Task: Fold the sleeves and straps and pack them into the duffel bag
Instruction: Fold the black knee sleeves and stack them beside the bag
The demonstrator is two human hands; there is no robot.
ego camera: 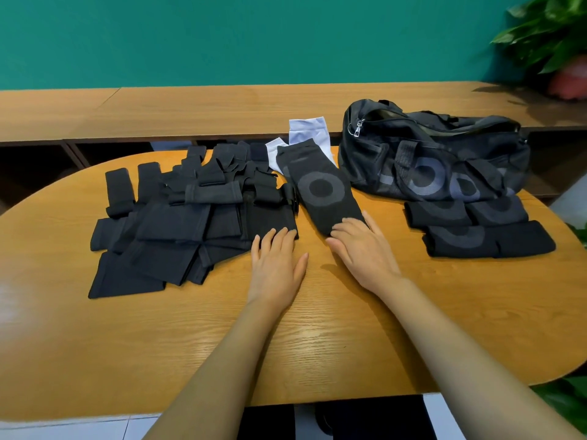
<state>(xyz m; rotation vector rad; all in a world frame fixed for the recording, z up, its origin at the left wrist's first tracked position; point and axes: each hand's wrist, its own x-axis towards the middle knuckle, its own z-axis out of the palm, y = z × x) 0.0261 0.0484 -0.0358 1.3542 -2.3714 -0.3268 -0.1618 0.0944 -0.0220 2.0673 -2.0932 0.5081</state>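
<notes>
Both hands were out over the tabletop (317, 338), palms down. My left hand (277, 260) lay flat with straight fingers, gripping nothing. Its fingertips touched the near edge of the black pile of sleeves and straps (190, 217), which was heaped loosely on the left half.

My right hand (362, 254) was also spread. Its fingers were relaxed and rested on the near end of one black sleeve with a grey ring (320, 188), without closing around it. That sleeve lay flat and stretched out at a slant in the middle, between the pile and the bag. Its far end overlapped two white sleeves (307, 131).

The duffel bag (435, 154) sat at the right rear, dark mesh, its top sagging open. Ring-patterned pieces showed through its side.

Folded sleeves (476, 230) lay stacked just in front of the bag, near its base. A potted plant (552, 39) stood in the far right corner on the wooden ledge (190, 106).
</notes>
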